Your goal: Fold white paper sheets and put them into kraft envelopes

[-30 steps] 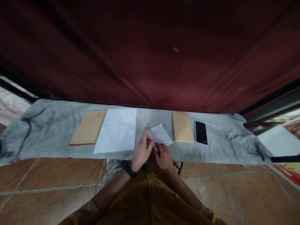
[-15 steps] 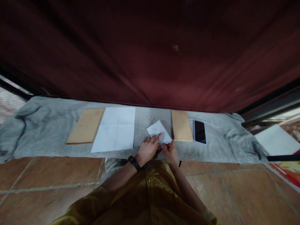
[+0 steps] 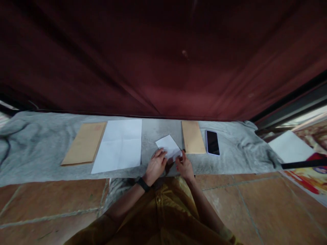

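A small folded white paper [image 3: 168, 147] lies on the grey cloth [image 3: 38, 143] in front of me. My left hand [image 3: 156, 166], a black band on its wrist, rests on the paper's near left edge with fingers curled over it. My right hand [image 3: 184, 165] pinches the paper's near right corner. A large unfolded white sheet [image 3: 119, 145] lies to the left, with a brown envelope [image 3: 84, 143] beside it. A second brown envelope [image 3: 192, 141] lies just right of the folded paper.
A black phone [image 3: 212, 142] lies right of the second envelope. A dark red curtain [image 3: 163, 58] hangs behind the cloth. Terracotta floor tiles [image 3: 51, 200] lie in front. More white paper [image 3: 290, 147] and a colourful item [image 3: 310, 175] sit at far right.
My left hand has come down from a raised, open pose onto the folded paper. My right hand has shifted to the paper's right corner. The view has drifted slightly.
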`<action>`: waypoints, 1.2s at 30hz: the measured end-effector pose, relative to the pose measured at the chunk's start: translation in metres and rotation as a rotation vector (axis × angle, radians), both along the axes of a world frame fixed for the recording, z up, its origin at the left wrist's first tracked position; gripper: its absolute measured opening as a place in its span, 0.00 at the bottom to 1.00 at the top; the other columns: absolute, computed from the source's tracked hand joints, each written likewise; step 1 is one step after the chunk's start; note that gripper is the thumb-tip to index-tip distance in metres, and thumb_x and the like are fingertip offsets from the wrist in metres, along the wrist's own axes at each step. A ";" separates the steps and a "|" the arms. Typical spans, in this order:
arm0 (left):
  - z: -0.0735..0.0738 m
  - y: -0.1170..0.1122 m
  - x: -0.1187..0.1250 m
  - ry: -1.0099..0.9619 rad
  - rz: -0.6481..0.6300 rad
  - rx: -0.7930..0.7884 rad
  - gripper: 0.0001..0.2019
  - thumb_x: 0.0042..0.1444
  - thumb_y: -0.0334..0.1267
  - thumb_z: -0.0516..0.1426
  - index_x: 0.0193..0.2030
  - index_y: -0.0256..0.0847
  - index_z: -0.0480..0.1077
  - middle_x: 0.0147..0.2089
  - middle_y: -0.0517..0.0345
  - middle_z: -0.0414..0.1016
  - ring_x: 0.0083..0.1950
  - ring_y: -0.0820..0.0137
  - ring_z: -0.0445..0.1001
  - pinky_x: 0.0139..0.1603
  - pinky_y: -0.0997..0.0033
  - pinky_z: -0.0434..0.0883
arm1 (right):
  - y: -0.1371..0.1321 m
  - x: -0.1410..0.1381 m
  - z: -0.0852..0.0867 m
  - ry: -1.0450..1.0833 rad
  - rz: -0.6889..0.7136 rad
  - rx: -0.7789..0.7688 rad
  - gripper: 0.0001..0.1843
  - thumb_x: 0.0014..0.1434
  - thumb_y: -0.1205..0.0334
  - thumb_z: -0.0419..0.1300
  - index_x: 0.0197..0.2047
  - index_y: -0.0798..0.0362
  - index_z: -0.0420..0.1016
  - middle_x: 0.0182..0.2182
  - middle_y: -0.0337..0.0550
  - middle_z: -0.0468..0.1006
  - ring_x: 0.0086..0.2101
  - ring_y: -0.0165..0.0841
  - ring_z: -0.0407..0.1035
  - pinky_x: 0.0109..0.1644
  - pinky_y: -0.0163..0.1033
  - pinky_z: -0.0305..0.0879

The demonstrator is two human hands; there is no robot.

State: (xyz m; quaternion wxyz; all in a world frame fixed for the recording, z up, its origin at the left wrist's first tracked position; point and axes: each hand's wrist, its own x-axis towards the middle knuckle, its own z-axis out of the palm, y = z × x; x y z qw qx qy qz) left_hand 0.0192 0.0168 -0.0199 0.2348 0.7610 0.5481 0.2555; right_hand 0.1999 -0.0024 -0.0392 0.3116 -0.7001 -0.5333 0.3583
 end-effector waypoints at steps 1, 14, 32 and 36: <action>-0.002 0.001 0.000 -0.060 0.030 -0.015 0.16 0.64 0.33 0.52 0.56 0.39 0.73 0.65 0.44 0.70 0.66 0.60 0.69 0.68 0.52 0.67 | 0.001 0.000 0.000 -0.010 0.001 -0.002 0.33 0.64 0.57 0.52 0.70 0.59 0.57 0.29 0.42 0.79 0.23 0.34 0.72 0.29 0.36 0.69; -0.006 0.015 -0.002 -0.464 0.235 -0.117 0.19 0.60 0.36 0.57 0.58 0.41 0.71 0.67 0.43 0.64 0.40 0.72 0.77 0.53 0.58 0.77 | 0.001 0.002 -0.003 0.140 -0.028 0.001 0.36 0.63 0.55 0.53 0.70 0.60 0.54 0.29 0.40 0.78 0.20 0.31 0.69 0.23 0.34 0.66; 0.000 0.022 -0.004 -0.239 0.182 -0.062 0.30 0.61 0.39 0.58 0.69 0.41 0.60 0.75 0.40 0.52 0.71 0.55 0.63 0.67 0.52 0.67 | -0.009 -0.009 0.006 0.441 -0.006 0.046 0.20 0.63 0.44 0.53 0.47 0.50 0.71 0.26 0.37 0.74 0.22 0.32 0.67 0.25 0.36 0.68; 0.002 0.011 -0.002 -0.162 0.090 -0.073 0.41 0.56 0.48 0.64 0.73 0.43 0.54 0.78 0.40 0.42 0.76 0.52 0.53 0.69 0.53 0.65 | -0.008 -0.015 0.010 0.450 -0.022 0.055 0.21 0.64 0.43 0.53 0.47 0.51 0.73 0.26 0.38 0.75 0.26 0.33 0.69 0.28 0.36 0.70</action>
